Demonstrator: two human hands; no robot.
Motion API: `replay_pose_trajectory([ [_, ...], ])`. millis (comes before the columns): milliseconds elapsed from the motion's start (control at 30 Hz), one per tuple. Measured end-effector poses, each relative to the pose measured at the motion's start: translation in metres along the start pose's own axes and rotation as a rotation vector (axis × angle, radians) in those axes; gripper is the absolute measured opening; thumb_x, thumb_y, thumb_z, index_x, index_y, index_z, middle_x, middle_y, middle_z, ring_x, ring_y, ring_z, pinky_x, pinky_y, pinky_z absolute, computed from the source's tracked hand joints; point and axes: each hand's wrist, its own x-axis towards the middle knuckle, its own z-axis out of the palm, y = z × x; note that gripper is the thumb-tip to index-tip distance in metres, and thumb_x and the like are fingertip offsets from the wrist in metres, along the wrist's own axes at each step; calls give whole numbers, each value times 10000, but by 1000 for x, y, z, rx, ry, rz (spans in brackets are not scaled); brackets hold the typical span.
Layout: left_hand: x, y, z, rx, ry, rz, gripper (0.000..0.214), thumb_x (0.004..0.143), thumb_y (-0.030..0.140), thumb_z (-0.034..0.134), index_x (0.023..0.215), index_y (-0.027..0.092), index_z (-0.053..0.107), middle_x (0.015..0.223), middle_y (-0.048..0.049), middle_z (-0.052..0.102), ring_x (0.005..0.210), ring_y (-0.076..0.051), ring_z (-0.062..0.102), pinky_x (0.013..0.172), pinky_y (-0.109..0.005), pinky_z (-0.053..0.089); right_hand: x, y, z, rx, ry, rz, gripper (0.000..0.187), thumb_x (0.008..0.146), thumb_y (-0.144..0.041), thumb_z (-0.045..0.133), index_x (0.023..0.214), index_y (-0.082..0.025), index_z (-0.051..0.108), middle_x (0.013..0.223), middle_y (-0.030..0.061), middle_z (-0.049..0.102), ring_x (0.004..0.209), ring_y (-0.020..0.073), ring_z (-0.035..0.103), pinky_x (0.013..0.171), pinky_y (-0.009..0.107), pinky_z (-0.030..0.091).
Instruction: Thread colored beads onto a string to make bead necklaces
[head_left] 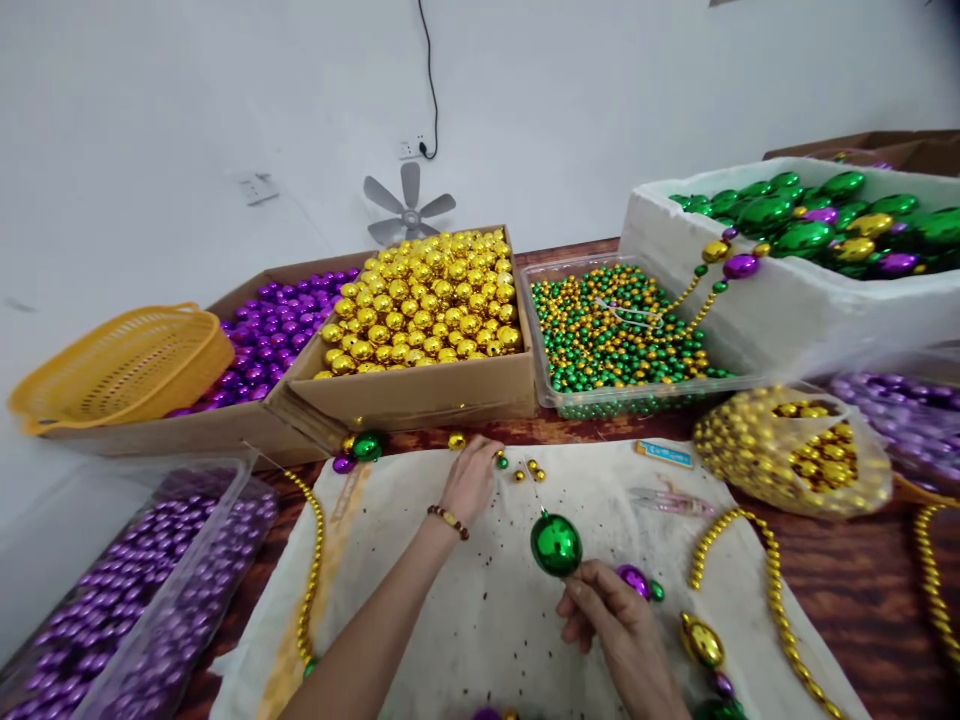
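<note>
The right hand [615, 625] pinches a large green bead [556, 544] in its fingertips. The bead sits just beyond them, over the middle of the white cloth [465, 620]. The left hand [471, 480] lies at the cloth's far edge, fingers curled narrow beside small loose beads [525, 468]; whether it grips one, I cannot tell.

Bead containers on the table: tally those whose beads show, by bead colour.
Purple: 3 (brown box, left tub, right container)
Gold: 2 (middle box, bag)
Green-gold mix: 1 (clear tub)
Three-colour mix: 1 (white box)
Total: 7
</note>
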Motion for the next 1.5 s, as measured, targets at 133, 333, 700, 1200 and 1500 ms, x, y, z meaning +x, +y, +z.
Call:
replay_pose_trajectory([
  [133, 11, -11, 10, 9, -83, 12, 245, 806, 118, 470, 915, 214, 667, 962, -45, 597, 924, -191, 526, 859, -314, 422, -2, 3, 0, -2, -1, -6, 321, 884, -463, 552, 788, -157, 579, 702, 37, 637, 543, 134, 584, 485, 227, 407],
  [333, 12, -10, 8, -22, -28, -31, 140, 817, 166, 501, 870, 201, 625, 930, -41, 569, 931, -197, 522, 893, -336, 393, -3, -2, 0, -57, -16, -14, 334, 907, -463, 512, 789, -159, 589, 718, 43, 646, 568, 140, 591, 509, 233, 412],
  [700, -24, -2, -13, -76, 141, -146, 187, 902, 290, 453, 1010, 186, 565, 947, -65, 639, 834, -179, 621, 750, -300, 471, -3, -5, -4, -151, -28, -48, 369, 904, -497, 490, 813, -158, 604, 685, 38, 645, 554, 149, 597, 516, 243, 418],
  [1200, -44, -1, -12, 351, -44, -186, 63, 840, 243, 538, 841, 217, 596, 939, -51, 584, 947, -220, 535, 807, -316, 406, -6, 2, -3, -185, -71, -20, 358, 907, -493, 481, 814, -165, 589, 678, 34, 642, 555, 155, 606, 518, 250, 425],
  [1500, -48, 3, -12, 245, -42, -257, 74, 822, 182, 522, 778, 208, 575, 929, -67, 596, 964, -241, 534, 875, -375, 371, -7, -3, 3, -180, -61, -17, 365, 891, -513, 496, 803, -167, 575, 669, 26, 639, 544, 147, 602, 511, 240, 424],
])
